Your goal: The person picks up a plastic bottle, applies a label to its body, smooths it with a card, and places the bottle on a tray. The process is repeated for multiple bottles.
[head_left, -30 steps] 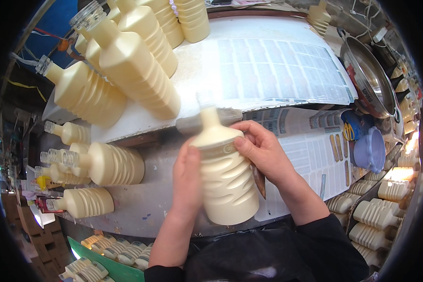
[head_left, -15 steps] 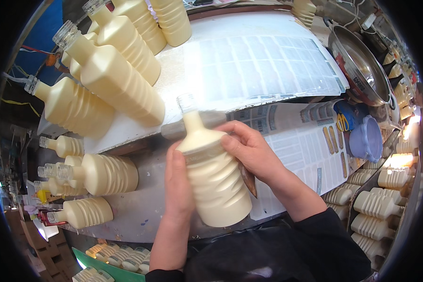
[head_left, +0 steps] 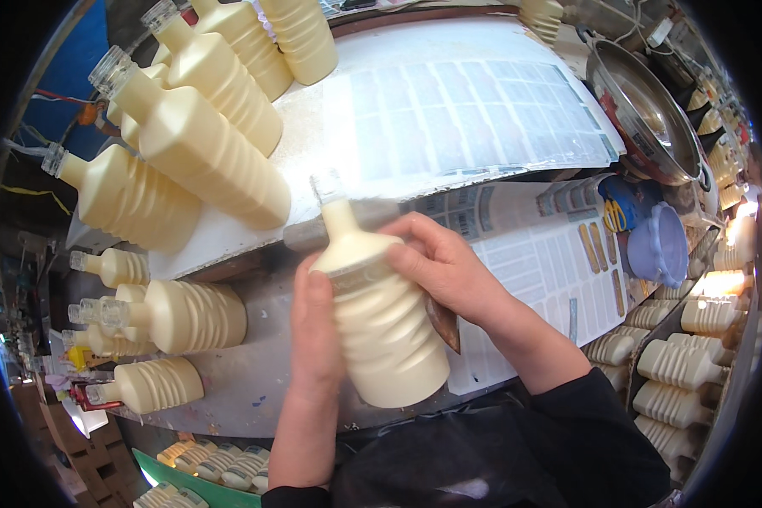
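Note:
Between both hands I hold a cream ribbed bottle point(head_left: 385, 339), its clear threaded neck pointing away from me. A grey band label point(head_left: 366, 273) runs across its shoulder. My left hand point(head_left: 315, 317) lies along the bottle's left side, the thumb on the left end of the band. My right hand point(head_left: 440, 262) grips the right side, its thumb pressing the band's right end. From beneath the right palm a brown pointed blade-like piece point(head_left: 445, 327) sticks out; its other end is hidden.
Tall cream bottles point(head_left: 216, 148) stand on the white board at upper left, with more bottles point(head_left: 196, 315) below them. Label sheets point(head_left: 483, 114) cover the board and the table at right. Yellow-handled scissors point(head_left: 614, 216), a purple tub point(head_left: 657, 245) and a metal pan point(head_left: 648, 110) sit at right.
The bottle and both hands have shifted very slightly left. The grip and the thumbs' places on the band look the same.

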`<state>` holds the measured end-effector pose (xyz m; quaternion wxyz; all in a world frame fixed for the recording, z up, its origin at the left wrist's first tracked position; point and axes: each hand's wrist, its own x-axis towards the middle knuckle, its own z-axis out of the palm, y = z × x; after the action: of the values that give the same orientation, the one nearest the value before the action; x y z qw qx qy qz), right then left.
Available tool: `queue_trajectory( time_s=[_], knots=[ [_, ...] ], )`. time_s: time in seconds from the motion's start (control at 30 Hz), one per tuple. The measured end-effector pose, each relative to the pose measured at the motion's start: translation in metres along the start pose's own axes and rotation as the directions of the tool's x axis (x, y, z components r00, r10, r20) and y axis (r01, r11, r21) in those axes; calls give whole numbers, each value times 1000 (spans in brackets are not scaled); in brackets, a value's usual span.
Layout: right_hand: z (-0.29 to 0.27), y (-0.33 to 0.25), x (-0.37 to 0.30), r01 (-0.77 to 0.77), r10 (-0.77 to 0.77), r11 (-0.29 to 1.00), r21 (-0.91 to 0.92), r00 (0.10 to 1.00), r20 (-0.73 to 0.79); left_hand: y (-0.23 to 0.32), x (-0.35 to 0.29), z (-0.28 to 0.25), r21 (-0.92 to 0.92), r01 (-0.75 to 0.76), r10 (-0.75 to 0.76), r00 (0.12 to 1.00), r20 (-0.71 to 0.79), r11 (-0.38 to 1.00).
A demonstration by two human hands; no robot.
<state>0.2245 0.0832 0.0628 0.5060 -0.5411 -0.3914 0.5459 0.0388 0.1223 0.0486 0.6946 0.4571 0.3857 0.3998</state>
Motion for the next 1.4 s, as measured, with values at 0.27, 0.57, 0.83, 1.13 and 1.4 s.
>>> queue_trajectory(
  time_s=[0.27,0.57,0.83,1.13,1.4],
  knots=[
    [1,7,1,-25,23,992,120,1000,15,-2,0,0,-54,8,-7,1000,13,999],
    [-7,-4,-4,-55,52,996,-72,998,-42,-7,2,-2,1,13,-13,1000,-8,1000],
    [-13,-42,-11,142,-128,987,70,976,-176,6,-3,-3,-113,-16,3,993,-117,993],
    [20,-15,-25,282,-493,732,-619,848,-197,-1,-5,-4,22,-3,5,998,-65,1000],
    [-10,10,-22,270,-343,933,-236,862,-372,-2,-24,-6,-216,164,-155,986,59,963]
  ],
)
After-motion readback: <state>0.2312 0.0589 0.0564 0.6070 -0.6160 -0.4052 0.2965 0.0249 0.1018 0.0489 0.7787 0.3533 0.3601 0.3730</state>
